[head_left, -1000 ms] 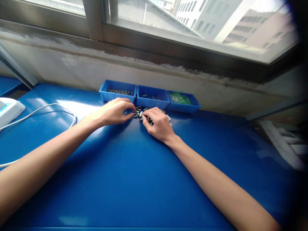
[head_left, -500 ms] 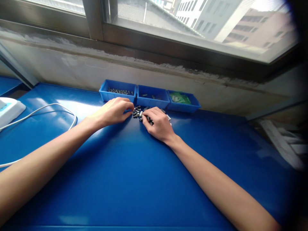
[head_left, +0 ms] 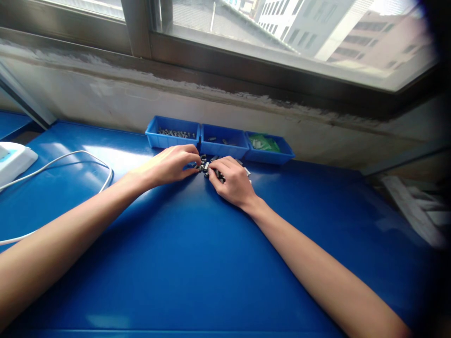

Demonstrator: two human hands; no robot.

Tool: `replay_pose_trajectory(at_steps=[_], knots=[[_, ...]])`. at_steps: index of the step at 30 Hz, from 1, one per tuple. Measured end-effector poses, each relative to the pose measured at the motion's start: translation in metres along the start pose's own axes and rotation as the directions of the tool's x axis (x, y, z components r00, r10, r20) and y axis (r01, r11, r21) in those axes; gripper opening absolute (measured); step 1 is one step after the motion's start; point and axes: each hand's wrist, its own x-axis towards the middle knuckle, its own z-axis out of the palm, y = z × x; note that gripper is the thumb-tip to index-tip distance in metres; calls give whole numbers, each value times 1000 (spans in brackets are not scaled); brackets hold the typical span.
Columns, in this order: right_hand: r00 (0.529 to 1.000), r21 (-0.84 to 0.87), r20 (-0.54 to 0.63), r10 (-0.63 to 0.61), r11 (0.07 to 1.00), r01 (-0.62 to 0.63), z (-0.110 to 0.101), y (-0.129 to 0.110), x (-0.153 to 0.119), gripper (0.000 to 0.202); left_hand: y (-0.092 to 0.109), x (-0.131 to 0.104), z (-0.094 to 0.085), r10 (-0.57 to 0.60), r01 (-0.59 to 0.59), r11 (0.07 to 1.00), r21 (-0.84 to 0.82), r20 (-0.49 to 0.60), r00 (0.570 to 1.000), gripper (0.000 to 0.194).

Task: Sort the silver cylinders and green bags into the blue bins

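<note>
A loose pile of small black-and-silver pieces (head_left: 203,159) lies on the blue table between my hands, just in front of the blue bins. My left hand (head_left: 176,163) reaches into the pile's left side, thumb and forefinger curled toward each other around small pieces; what sits between the fingertips is too small to make out. From the right, my right hand (head_left: 232,180) covers part of the pile. Its thumb and forefinger are pinched at a small silver metal piece (head_left: 206,165). The other right fingers curl over more pieces, partly hidden.
Behind the pile stand three joined blue bins: the left bin (head_left: 172,141) has many small metal parts, the middle bin (head_left: 223,149) a few, the right bin (head_left: 269,157) a green packet (head_left: 266,143). A white cable (head_left: 70,154) and white power strip (head_left: 16,162) lie left.
My left hand has moved slightly right, its fingertips now in among the pieces on the pile's left side. My right hand has barely moved.
</note>
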Motion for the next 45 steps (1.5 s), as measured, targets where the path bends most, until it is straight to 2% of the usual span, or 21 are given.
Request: replay_pose_trajectory(at_steps=[7, 11, 16, 18, 20, 22, 25, 27, 28, 29, 31, 35, 38, 40, 45], knots=[[1000, -6, 0, 2, 1000, -2, 0, 0, 0, 12, 1, 1, -2, -9, 9, 1000, -3, -25, 1000, 17], [1000, -6, -7, -11, 1000, 11, 0, 0, 0, 12, 1, 1, -5, -34, 34, 999, -29, -12, 999, 22], [1000, -4, -1, -2, 1000, 2, 0, 0, 0, 13, 0, 2, -3, -45, 34, 995, -98, -112, 993, 29], [1000, -4, -4, -8, 1000, 8, 0, 0, 0, 13, 2, 3, -2, -94, 65, 983, -173, -170, 981, 29], [1000, -4, -9, -13, 1000, 13, 0, 0, 0, 13, 4, 5, -4, -215, 138, 934, -329, -209, 954, 29], [1000, -4, -10, -13, 1000, 13, -1, 0, 0, 12, 8, 6, -7, -377, 219, 795, -566, -178, 909, 36], [1000, -7, -9, -11, 1000, 11, -1, 0, 0, 12, 12, 8, -13, -543, 245, 413, -877, -21, 839, 47], [1000, -9, -8, -17, 1000, 16, -1, 0, 1, 11, 13, 9, -16, -600, 199, 165, -966, 62, 798, 44], [1000, -8, -9, -21, 1000, 21, -1, 0, 1, 11, 13, 9, -16, -619, 179, 75, -981, 95, 780, 39], [1000, -7, -12, -25, 1000, 25, -1, 0, 1, 11, 12, 10, -17, -632, 168, 15, -986, 121, 765, 33], [999, -1, -18, -33, 999, 32, -1, 0, 1, 10, 11, 11, -15, -646, 171, -36, -985, 153, 748, 26], [999, 4, -20, -37, 999, 37, -1, 1, 1, 10, 7, 11, -12, -652, 191, -16, -981, 155, 743, 32], [999, 3, -21, -39, 999, 39, -1, 1, 2, 10, 5, 11, -12, -682, 189, 62, -980, 97, 725, 37], [999, 2, -25, -38, 999, 38, -1, 1, 2, 10, 4, 10, -13, -717, 171, 167, -971, 0, 697, 40], [999, 10, -30, -35, 999, 35, 0, 2, 1, 9, -3, 7, -19, -727, 162, 519, -839, -333, 601, 39]])
